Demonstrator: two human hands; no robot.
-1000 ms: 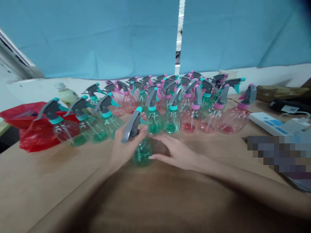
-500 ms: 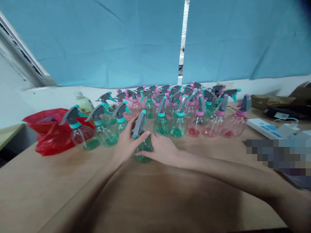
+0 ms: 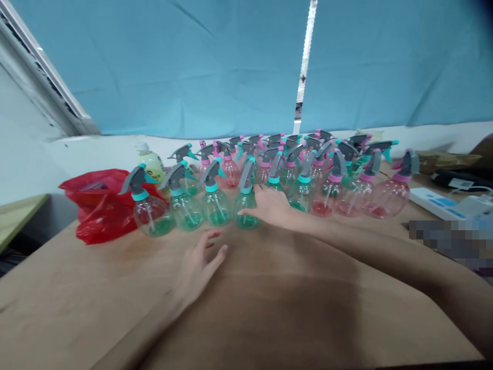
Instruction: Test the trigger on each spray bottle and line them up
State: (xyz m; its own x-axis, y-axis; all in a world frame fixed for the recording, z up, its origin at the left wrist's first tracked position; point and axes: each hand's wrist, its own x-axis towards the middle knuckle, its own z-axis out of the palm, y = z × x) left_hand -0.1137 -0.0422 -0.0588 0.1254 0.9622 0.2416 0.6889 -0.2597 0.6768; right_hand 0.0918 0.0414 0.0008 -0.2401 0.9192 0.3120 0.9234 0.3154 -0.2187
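A green spray bottle with a grey trigger and teal collar stands upright at the right end of a front row of green bottles. My right hand rests against its right side, fingers curved round it. My left hand hovers open over the brown tabletop, a little in front of the row, touching nothing. Behind stand several more bottles, green ones and pink ones.
A red plastic bag lies at the left behind the row, with a yellowish drink bottle beside it. A white power strip and dark packages sit at the right. A blue curtain hangs behind.
The green bottle went from the table's middle back into the front row. My left hand let go of it and drew back; my right hand followed the bottle forward.
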